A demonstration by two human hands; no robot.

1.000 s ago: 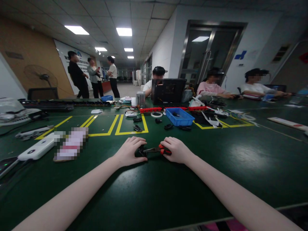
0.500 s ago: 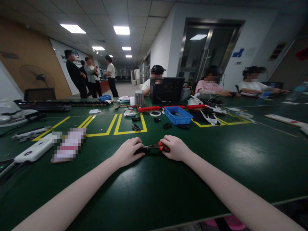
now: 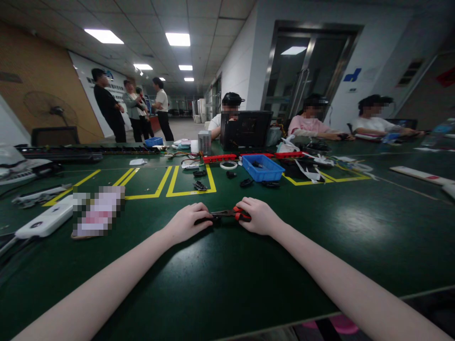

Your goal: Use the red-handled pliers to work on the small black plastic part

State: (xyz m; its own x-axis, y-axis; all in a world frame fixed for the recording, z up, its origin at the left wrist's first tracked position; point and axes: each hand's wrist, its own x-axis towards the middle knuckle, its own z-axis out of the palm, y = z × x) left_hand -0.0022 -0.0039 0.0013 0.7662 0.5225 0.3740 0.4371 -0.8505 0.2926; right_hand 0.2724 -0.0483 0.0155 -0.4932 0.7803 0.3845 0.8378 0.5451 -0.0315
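Observation:
Closed around the red handles of the pliers (image 3: 227, 213) is my right hand (image 3: 259, 216). The pliers' dark jaws point left, toward my left hand (image 3: 190, 221). That hand pinches a small black part (image 3: 203, 220), mostly covered by its fingers, so its exact kind is unclear. The jaw tips meet or overlap this part; I cannot tell whether they grip it. Both hands are low over the green table (image 3: 227, 274). Beyond them lie several small black pieces, among them one black piece (image 3: 200, 185) inside a yellow taped outline.
A blue bin (image 3: 263, 173) with dark items stands past my right hand. Behind it are red strips (image 3: 219, 158), a tape roll (image 3: 228, 165) and a black case (image 3: 245, 131). To the left lie a white power strip (image 3: 51, 218) and a blurred-out flat object (image 3: 99, 210). People sit opposite.
My hands, the pliers and the black part keep nearly the same position. The view has shifted slightly, and the standing people in the background have changed their places a little.

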